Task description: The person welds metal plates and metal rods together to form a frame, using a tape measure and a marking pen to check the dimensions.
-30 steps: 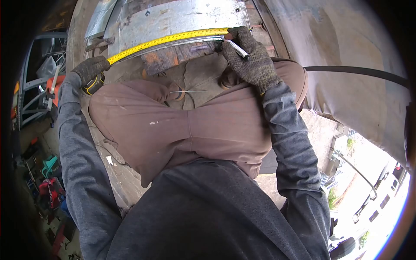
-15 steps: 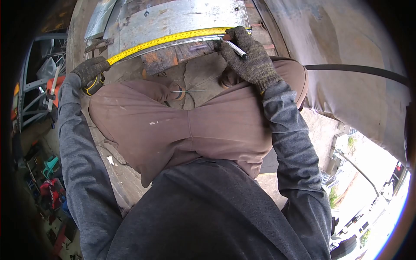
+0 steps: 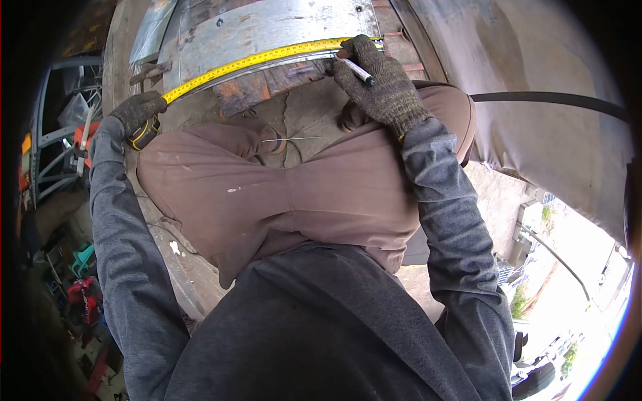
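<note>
My left hand (image 3: 139, 112), in a dark knit glove, is closed round the black and yellow tape measure (image 3: 144, 133) above my left knee. Its yellow blade (image 3: 257, 59) stretches to the right along the front edge of a scratched metal sheet (image 3: 267, 27). At the blade's far end is my right hand (image 3: 380, 83), also gloved, with a white marker (image 3: 357, 69) in its fingers, the dark end pointing down and right. A thin metal strip (image 3: 267, 68) lies just below the blade, over a worn wooden board (image 3: 251, 89).
A thin rod (image 3: 291, 139) shows between my legs, near my foot. Metal shelving (image 3: 57, 137) and a red item (image 3: 83, 301) are on the left. A large grey sheet (image 3: 528, 60) with a black strap (image 3: 548, 105) rises at the right.
My right hand has shifted slightly up and left with the marker. The tape's right part sits a little higher in view. My left hand has barely moved.
</note>
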Demonstrator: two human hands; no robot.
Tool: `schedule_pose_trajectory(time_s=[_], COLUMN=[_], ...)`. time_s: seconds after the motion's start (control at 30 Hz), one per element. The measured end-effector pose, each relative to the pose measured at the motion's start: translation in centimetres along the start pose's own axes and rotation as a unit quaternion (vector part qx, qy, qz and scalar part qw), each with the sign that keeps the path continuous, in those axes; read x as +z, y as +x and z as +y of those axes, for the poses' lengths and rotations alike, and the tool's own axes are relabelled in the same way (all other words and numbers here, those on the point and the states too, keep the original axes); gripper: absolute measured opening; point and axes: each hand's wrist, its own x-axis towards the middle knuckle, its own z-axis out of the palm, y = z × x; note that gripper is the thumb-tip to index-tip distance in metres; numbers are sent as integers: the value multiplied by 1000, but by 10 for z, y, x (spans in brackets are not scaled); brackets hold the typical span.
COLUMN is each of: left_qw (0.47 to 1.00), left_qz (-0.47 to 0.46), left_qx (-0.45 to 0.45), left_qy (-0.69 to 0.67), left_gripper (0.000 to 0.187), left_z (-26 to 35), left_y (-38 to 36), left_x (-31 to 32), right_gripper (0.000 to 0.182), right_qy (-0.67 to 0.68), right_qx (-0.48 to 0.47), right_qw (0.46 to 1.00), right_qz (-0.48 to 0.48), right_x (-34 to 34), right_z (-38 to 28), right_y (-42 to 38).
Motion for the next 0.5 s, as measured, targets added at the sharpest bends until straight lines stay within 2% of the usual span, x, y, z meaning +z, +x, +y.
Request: schedule_pose_trajectory(time_s=[0.23,0.5], left_qw=[1000,999], left_qz=[1,23], left_qx=[-14,-13], left_qy=[-7,-39], left_gripper=[36,35], left_z=[8,-1], left_y=[-1,1], left_x=[-1,2], right_gripper=[33,33], right_qy=[-30,-24], right_qx=[-35,-9], right_qw=[999,1000], right_qz=[20,6], right_x=[4,1], right_z=[6,0], right_y=[1,-1])
